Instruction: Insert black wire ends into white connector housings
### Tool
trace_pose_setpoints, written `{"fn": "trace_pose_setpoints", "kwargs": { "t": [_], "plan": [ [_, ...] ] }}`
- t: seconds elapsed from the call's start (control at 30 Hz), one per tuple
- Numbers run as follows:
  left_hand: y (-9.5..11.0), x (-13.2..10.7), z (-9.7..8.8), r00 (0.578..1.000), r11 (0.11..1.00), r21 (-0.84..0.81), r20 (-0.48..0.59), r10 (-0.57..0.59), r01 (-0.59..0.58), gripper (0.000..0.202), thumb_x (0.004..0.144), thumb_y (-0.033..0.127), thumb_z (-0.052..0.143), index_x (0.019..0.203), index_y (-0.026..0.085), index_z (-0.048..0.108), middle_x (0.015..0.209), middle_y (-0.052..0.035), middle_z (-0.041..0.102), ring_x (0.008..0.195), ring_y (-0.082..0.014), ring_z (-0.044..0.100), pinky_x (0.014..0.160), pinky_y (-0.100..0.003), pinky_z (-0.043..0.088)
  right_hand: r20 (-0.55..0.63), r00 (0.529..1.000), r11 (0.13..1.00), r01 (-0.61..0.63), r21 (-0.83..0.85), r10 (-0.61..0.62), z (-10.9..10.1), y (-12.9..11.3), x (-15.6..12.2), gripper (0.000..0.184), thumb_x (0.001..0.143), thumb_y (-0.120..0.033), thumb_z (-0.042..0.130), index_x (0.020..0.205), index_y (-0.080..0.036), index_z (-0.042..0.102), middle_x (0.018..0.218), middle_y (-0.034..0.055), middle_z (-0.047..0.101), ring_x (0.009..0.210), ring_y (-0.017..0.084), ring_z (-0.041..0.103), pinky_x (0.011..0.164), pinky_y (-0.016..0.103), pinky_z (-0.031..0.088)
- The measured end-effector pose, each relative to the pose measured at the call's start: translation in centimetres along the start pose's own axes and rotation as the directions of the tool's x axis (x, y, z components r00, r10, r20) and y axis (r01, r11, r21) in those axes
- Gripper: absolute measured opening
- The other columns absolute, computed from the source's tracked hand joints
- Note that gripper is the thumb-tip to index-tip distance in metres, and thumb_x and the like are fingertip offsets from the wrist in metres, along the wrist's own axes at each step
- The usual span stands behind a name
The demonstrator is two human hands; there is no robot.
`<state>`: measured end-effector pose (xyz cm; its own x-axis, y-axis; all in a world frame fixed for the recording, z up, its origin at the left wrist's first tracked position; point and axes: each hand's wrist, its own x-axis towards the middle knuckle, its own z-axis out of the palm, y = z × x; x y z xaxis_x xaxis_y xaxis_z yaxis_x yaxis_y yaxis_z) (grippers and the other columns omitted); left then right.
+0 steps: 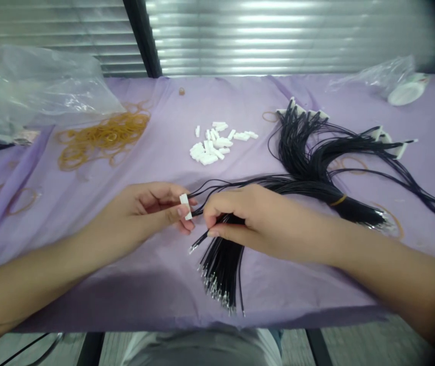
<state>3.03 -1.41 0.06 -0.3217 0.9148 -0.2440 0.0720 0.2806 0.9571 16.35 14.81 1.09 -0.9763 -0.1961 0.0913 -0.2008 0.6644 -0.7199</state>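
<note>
Between the thumb and fingers of my left hand point(156, 208) is a white connector housing point(185, 206), with a few black wires running into its right side. My right hand point(240, 213) pinches a black wire point(199, 241) whose bare metal tip points down and left, just below the housing. Under my right hand fans a bundle of loose black wires point(223, 264) with silver crimped terminals at the ends. These wires trail right into a larger bundle point(309, 185) tied with a rubber band point(338, 200).
White connector housings point(211, 147) lie in a loose pile behind my hands. Rubber bands point(106, 134) heap at left beside a clear plastic bag point(45, 86). Wires with housings fitted point(305, 114) spread at right. A white roll point(408, 90) lies at the back right of the purple cloth point(156, 284).
</note>
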Motion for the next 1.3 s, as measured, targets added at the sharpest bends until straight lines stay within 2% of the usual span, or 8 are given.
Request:
{"fn": "trace_pose_setpoints", "kwargs": {
  "t": [0.13, 0.3, 0.43, 0.63, 0.73, 1.07, 1.2, 1.3],
  "plan": [
    [-0.4, 0.0, 0.0, 1.0, 0.993, -0.117, 0.001, -0.031, 0.03, 0.008, 0.079, 0.021, 0.06, 0.084, 0.014, 0.061, 0.071, -0.0015, 0.065, 0.067, -0.01, 0.061, 0.065, -0.017, 0.048, -0.025, 0.999, 0.985, 0.045, 0.165, -0.041, 0.3, 0.1, 0.1, 0.013, 0.081, -0.009, 0.052, 0.087, -0.016, 0.06, 0.09, -0.0022, 0.064, 0.081, 0.006, 0.057, 0.074, 0.017, 0.042],
    [-0.7, 0.3, -0.3, 1.0, 0.989, -0.146, -0.007, -0.021, 0.02, 0.008, 0.08, 0.02, 0.059, 0.085, 0.014, 0.061, 0.073, -0.0014, 0.065, 0.068, -0.0099, 0.061, 0.065, -0.018, 0.048, -0.118, 0.991, 0.996, -0.046, 0.071, 0.055, 0.7, -0.2, 0.1, 0.008, 0.079, -0.01, 0.053, 0.08, -0.015, 0.059, 0.085, -0.0021, 0.061, 0.078, 0.007, 0.054, 0.072, 0.018, 0.041],
    [-0.5, 0.3, -0.4, 1.0, 0.986, -0.167, -0.01, -0.02, 0.018, 0.008, 0.08, 0.02, 0.058, 0.082, 0.013, 0.062, 0.071, -0.0019, 0.065, 0.068, -0.0093, 0.06, 0.067, -0.017, 0.047, -0.218, 0.968, 0.99, -0.105, 0.09, 0.122, 0.8, -0.4, 0.0, 0.009, 0.079, -0.01, 0.05, 0.08, -0.015, 0.058, 0.076, -0.0032, 0.059, 0.067, 0.005, 0.051, 0.059, 0.016, 0.039],
    [-0.4, -0.1, 0.0, 0.996, 0.992, -0.123, 0.091, -0.003, 0.014, 0.011, 0.083, 0.021, 0.054, 0.087, 0.014, 0.062, 0.073, -0.0026, 0.065, 0.069, -0.01, 0.061, 0.067, -0.018, 0.048, -0.371, 0.914, 0.982, -0.121, 0.143, 0.166, 1.1, -0.1, -0.1, 0.008, 0.077, -0.012, 0.053, 0.076, -0.014, 0.061, 0.064, -0.0038, 0.057, 0.056, 0.004, 0.048, 0.051, 0.015, 0.037],
    [-0.5, -0.2, 0.0, 0.992, 0.996, -0.092, 0.125, 0.004, 0.008, 0.012, 0.084, 0.02, 0.053, 0.086, 0.014, 0.062, 0.074, -0.0014, 0.065, 0.069, -0.0084, 0.06, 0.068, -0.017, 0.047, -0.409, 0.899, 0.986, -0.12, 0.113, 0.156, 1.2, 0.0, 0.0, 0.008, 0.077, -0.012, 0.053, 0.075, -0.014, 0.061, 0.064, -0.0038, 0.057, 0.056, 0.004, 0.048, 0.051, 0.015, 0.036],
    [-0.4, -0.3, 0.1, 0.991, 0.998, -0.047, 0.133, -0.024, 0.031, 0.013, 0.083, 0.022, 0.054, 0.088, 0.015, 0.064, 0.071, -0.0014, 0.066, 0.067, -0.0097, 0.06, 0.068, -0.018, 0.047, -0.397, 0.916, 0.995, -0.083, -0.051, 0.056, 1.4, 0.1, 0.1, 0.008, 0.08, -0.013, 0.054, 0.075, -0.014, 0.061, 0.068, -0.0022, 0.057, 0.06, 0.005, 0.049, 0.055, 0.017, 0.036],
    [-0.5, -0.1, 0.0, 0.987, 0.989, -0.134, 0.156, -0.037, 0.058, 0.01, 0.081, 0.021, 0.056, 0.08, 0.015, 0.065, 0.068, -0.0004, 0.065, 0.062, -0.0085, 0.059, 0.064, -0.017, 0.047, -0.417, 0.908, 0.988, -0.031, -0.152, -0.036, 1.5, 0.3, 0.0, 0.008, 0.083, -0.013, 0.052, 0.079, -0.014, 0.06, 0.071, -0.0015, 0.056, 0.065, 0.006, 0.049, 0.058, 0.017, 0.036],
    [-0.4, 0.1, 0.0, 0.976, 0.963, -0.229, 0.196, -0.093, 0.138, 0.011, 0.08, 0.022, 0.058, 0.076, 0.015, 0.065, 0.066, -0.001, 0.065, 0.059, -0.0091, 0.059, 0.06, -0.018, 0.047, -0.428, 0.901, 0.984, -0.01, -0.177, -0.067, 1.7, 0.4, 0.0, 0.008, 0.084, -0.015, 0.052, 0.08, -0.013, 0.059, 0.072, -0.0011, 0.055, 0.068, 0.005, 0.049, 0.06, 0.017, 0.036]
  ]
}}
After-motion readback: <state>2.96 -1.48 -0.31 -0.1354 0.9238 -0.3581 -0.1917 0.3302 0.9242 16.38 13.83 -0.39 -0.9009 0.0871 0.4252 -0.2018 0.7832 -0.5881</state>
